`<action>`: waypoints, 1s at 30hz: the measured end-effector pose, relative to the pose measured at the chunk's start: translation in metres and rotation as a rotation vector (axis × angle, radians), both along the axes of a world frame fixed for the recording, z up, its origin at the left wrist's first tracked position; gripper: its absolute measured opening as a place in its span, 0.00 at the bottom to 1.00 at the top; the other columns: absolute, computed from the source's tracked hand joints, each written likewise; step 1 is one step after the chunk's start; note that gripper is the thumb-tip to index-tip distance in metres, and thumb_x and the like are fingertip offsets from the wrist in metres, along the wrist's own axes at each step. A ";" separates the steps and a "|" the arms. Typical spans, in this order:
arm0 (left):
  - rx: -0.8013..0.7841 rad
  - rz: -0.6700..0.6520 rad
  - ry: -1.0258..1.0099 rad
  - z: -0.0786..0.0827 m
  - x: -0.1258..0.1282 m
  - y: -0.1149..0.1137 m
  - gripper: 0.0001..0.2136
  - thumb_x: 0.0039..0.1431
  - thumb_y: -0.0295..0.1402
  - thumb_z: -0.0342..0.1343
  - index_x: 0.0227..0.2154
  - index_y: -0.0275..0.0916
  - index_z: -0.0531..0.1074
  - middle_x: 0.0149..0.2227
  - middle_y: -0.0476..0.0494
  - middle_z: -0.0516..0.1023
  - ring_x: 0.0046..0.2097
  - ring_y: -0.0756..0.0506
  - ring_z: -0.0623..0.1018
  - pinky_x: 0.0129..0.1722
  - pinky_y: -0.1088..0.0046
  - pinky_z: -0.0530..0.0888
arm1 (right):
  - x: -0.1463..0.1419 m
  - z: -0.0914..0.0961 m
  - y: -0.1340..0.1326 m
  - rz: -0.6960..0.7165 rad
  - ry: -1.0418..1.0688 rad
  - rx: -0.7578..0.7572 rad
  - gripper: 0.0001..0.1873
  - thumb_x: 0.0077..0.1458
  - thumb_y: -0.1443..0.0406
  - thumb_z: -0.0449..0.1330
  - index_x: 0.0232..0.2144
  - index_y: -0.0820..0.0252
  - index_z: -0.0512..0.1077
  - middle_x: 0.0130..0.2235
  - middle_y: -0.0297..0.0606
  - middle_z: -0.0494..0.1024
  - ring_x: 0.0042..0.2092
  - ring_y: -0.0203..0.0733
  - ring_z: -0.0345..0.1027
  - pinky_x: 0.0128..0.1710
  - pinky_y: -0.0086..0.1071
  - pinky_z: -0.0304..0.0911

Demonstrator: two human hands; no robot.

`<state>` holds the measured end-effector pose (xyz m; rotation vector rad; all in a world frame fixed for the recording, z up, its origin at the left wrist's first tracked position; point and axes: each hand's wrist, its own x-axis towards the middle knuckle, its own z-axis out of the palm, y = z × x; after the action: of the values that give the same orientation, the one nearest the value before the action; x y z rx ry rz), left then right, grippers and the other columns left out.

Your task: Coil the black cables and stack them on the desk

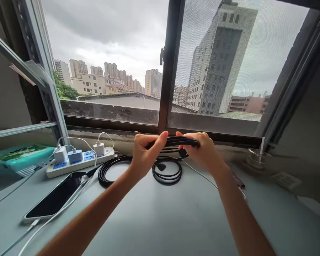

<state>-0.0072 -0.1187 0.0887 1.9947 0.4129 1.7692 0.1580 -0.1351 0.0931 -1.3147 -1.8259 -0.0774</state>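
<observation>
A bundled coil of black cable (180,141) is held up above the far part of the table, stretched between both hands. My left hand (146,153) closes around its left end, thumb on top. On the right end, my right hand (201,147) is wrapped round the same coil. A dark connector (183,153) hangs just below the bundle near my right hand. Beneath them on the table lie a small black cable coil (167,182) with a dark plug (160,166) and, to its left, a larger black cable coil (103,177), partly hidden by my left hand.
At the left stand a white power strip (81,164) with chargers, a phone (56,197) with white cords, and a teal pack (21,160). Behind is a window (164,89). A glass jar (257,158) and another phone (238,180) are at the right on the grey table (160,227).
</observation>
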 end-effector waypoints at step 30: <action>-0.125 0.075 -0.414 0.012 -0.005 0.004 0.28 0.54 0.38 0.52 0.07 0.39 0.43 0.07 0.54 0.43 0.11 0.56 0.47 0.14 0.72 0.42 | -0.019 0.000 -0.002 0.235 0.289 0.130 0.15 0.50 0.57 0.56 0.19 0.59 0.71 0.16 0.28 0.64 0.20 0.30 0.55 0.22 0.25 0.49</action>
<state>-0.0119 -0.1142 0.1005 1.4940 0.4511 2.0828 0.1392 -0.1374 0.0927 -0.9598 -1.6835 0.1132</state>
